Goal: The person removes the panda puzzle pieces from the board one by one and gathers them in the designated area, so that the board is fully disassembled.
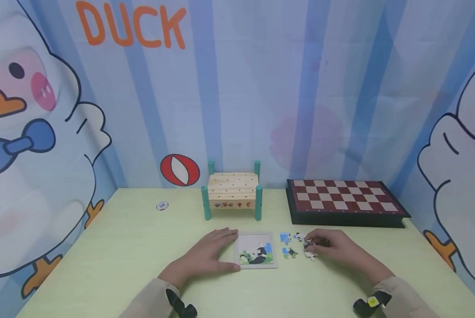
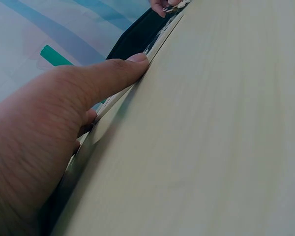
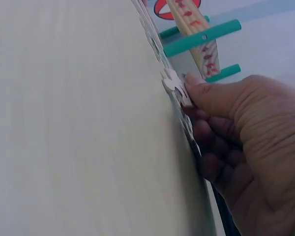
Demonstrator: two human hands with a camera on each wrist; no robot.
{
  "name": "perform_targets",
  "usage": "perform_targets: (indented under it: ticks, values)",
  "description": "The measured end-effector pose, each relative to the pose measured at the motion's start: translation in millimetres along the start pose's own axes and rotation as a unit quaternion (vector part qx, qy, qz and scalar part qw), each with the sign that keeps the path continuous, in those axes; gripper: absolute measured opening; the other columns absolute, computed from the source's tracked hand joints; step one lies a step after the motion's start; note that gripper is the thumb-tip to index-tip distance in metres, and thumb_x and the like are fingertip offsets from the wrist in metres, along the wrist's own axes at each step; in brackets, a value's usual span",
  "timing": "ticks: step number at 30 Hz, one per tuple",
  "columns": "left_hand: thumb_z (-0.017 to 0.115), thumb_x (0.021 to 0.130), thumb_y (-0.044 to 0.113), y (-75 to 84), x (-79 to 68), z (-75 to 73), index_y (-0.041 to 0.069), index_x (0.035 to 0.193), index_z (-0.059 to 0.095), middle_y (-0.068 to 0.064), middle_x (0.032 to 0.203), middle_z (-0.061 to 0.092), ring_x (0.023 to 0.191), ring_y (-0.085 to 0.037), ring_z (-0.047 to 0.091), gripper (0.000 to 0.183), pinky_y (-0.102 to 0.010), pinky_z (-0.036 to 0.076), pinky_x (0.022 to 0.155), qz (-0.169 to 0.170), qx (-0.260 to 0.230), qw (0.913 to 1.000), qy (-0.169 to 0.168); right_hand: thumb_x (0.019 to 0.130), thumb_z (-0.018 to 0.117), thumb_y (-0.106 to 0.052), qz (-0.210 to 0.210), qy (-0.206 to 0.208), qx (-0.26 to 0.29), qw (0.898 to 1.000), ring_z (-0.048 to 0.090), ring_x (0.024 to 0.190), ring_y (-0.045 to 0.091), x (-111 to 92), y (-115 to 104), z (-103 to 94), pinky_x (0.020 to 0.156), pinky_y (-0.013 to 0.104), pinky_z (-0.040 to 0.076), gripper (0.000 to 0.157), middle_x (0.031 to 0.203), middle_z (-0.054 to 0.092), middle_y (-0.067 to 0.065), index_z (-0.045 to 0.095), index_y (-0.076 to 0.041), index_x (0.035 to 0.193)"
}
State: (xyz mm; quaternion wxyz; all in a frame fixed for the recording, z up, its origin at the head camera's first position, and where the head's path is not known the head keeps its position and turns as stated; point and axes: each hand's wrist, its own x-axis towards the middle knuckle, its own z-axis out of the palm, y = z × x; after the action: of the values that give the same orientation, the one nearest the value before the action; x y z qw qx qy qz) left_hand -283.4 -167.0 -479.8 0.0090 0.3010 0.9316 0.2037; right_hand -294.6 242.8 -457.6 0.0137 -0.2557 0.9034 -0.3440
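My left hand (image 1: 206,255) lies at the left side of a framed puzzle board (image 1: 276,260), fingers fairly straight. Its fingertips touch near the upper left corner, and the thumb (image 2: 115,73) touches the lower left corner. Inside the frame, a partly assembled panda picture (image 1: 257,256) fills the lower and right areas. Right of the board, my right hand (image 1: 338,249) pinches a jigsaw piece (image 3: 176,87) between thumb and fingers, tilted up from the table. Several loose pieces lie beside that hand, among them a blue one (image 1: 285,238) and a green-and-blue one (image 1: 289,253).
A small toy bed (image 1: 233,185) with green posts stands behind the board. At the back right lies a red-and-white checkered board box (image 1: 344,196). A round chip (image 1: 162,206) sits at the back left. A printed curtain (image 1: 241,88) hangs behind the table (image 1: 122,247).
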Motion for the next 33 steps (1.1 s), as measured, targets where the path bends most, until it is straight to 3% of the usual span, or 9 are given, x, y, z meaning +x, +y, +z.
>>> perform_targets:
  ticks: [10,33]
  values:
    - [0.057,0.082,0.079,0.2,-1.3,-1.6,0.024,0.156,0.039,0.011,0.162,0.032,0.152,-0.02,0.021,0.095,-0.048,0.015,0.124,-0.004,-0.007,1.0,-0.004,0.092,0.074,-0.029,0.028,0.011,-0.035,0.999,0.055,0.086,0.011,4.9,-9.4,11.6,0.074,0.028,0.051,0.023,0.097,0.065,-0.012,0.073,-0.02,0.114]
    - [0.057,0.083,0.078,2.4,-1.4,-3.2,0.023,0.156,0.039,0.01,0.162,0.032,0.152,-0.021,0.021,0.094,-0.049,0.015,0.124,0.002,-0.006,1.0,-0.005,0.092,0.074,-0.028,0.008,0.014,-0.036,0.999,0.054,0.081,0.009,2.3,-5.8,11.5,0.069,0.025,0.049,0.018,0.096,0.064,-0.013,0.072,-0.021,0.109]
